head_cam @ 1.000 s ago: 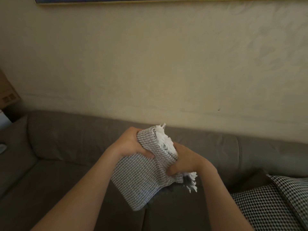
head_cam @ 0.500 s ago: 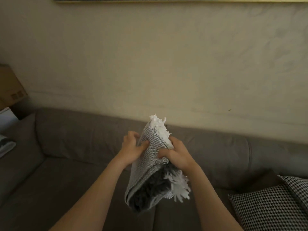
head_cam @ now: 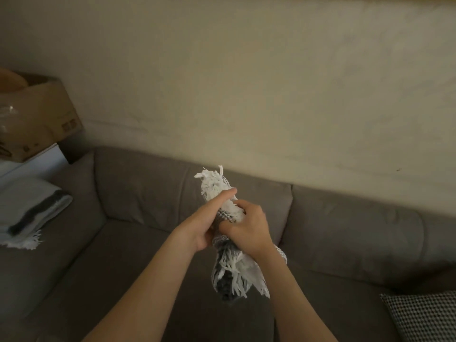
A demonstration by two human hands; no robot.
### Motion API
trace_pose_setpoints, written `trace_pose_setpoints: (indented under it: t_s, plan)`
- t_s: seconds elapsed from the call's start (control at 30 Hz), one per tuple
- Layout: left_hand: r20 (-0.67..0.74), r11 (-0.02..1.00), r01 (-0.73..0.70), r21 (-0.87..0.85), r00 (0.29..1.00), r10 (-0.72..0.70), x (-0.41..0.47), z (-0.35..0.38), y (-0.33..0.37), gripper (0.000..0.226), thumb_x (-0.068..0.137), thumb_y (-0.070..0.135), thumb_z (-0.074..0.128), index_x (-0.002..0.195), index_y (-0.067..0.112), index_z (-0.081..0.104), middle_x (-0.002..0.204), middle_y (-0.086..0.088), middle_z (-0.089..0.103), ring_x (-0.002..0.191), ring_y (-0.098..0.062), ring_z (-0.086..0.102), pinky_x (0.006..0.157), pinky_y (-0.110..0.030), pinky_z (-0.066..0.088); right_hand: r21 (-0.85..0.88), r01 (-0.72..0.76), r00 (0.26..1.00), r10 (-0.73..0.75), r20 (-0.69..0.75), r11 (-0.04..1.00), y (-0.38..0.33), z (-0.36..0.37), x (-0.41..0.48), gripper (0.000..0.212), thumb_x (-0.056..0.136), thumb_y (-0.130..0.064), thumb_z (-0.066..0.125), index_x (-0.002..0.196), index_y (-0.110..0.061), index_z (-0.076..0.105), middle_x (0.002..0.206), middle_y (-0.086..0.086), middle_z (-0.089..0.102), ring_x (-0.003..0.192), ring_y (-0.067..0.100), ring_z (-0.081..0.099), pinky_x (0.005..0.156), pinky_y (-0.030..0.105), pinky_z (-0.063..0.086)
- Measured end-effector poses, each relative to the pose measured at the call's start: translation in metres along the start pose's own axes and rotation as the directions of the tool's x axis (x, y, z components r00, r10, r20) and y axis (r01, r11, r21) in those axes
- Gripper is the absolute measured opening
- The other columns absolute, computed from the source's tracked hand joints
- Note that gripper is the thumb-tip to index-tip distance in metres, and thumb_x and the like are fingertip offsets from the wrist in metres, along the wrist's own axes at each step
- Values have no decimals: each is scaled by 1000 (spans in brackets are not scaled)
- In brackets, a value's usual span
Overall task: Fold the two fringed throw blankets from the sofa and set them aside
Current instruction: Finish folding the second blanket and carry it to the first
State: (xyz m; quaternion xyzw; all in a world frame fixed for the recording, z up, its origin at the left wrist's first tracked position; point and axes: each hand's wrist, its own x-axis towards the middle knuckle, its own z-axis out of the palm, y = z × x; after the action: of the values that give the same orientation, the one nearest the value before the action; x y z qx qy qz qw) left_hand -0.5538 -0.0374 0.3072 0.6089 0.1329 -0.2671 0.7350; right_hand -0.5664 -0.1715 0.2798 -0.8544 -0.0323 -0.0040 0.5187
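A grey woven throw blanket [head_cam: 230, 272] with white fringe is bunched into a narrow, upright bundle in the air above the grey sofa [head_cam: 138, 243]. My left hand [head_cam: 207, 220] grips its left side and my right hand [head_cam: 249, 228] grips its right side, both at mid-height. White fringe sticks out above my hands and hangs below them. A second blanket [head_cam: 27, 213], pale with a dark stripe and white fringe, lies folded on the sofa's left arm.
A cardboard box [head_cam: 42, 119] stands at the far left on a white surface beside the sofa. A black-and-white houndstooth cushion [head_cam: 424, 317] lies at the lower right of the seat. The beige wall rises behind the sofa back.
The grey blanket has been squeezed from a flat folded pad into a tighter upright bundle. My view has swung left, bringing the folded blanket and more of the box into sight.
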Motion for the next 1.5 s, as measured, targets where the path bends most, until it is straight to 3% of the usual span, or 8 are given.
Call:
trace_pose_setpoints:
  t_s: [0.23,0.43,0.63,0.73,0.87,1.0,1.2,1.5]
  plan:
    - [-89,993,-20,-116,996,9,12,-61,5,54,74,45,93,113,9,82,113,-13,81,103,-27,79,93,-39,62,-107,49,995,-39,92,993,-30,58,15,43,63,-31,79,104,-26,66,89,-11,74,79,5,72,70,33,62]
    - [-122,991,29,-131,992,-45,23,-101,7,31,83,35,86,97,8,80,97,-16,78,86,-32,76,85,-41,62,469,-112,955,-36,296,876,-28,75,26,28,82,-13,65,108,-7,75,87,27,65,78,32,62,72,47,50]
    - [-259,998,-23,-52,966,9,26,-123,9,45,86,32,83,121,4,77,109,-17,81,99,-36,79,99,-50,60,582,-355,913,406,46,731,-18,88,60,19,98,-9,59,99,-4,78,75,11,69,54,18,59,48,31,49]
    - [-257,994,-88,-62,964,69,26,-136,18,42,89,27,80,126,8,75,114,-13,80,105,-34,78,104,-48,56,282,-350,868,422,-262,894,20,95,87,28,99,-28,62,123,-15,67,108,5,71,93,23,68,87,47,59]
    - [-186,986,-103,-131,980,77,20,-145,37,34,89,26,73,117,7,81,120,-16,78,108,-37,77,107,-47,53,227,-392,912,409,-33,891,57,104,117,59,107,-53,36,155,-20,43,154,6,48,139,29,47,121,53,36]
    - [-224,951,-183,-248,966,127,27,-155,48,26,98,21,64,102,8,86,115,-16,79,98,-33,79,92,-42,59,631,-577,812,446,377,518,58,103,134,76,92,-86,39,140,-31,59,139,5,67,128,32,64,111,59,49]
    - [-313,907,-332,-258,917,247,48,-184,59,62,109,7,45,61,12,83,76,-5,80,63,-16,78,52,-23,59,772,-568,813,343,470,287,51,118,131,60,101,-68,45,139,-26,64,126,11,76,110,32,76,80,46,64]
    - [-274,970,-132,-206,959,72,62,-314,62,29,94,23,67,115,8,81,118,-19,78,97,-34,78,89,-43,62,549,-490,864,459,205,677,17,178,171,69,88,-69,70,131,-15,66,116,5,75,104,25,74,88,42,62]
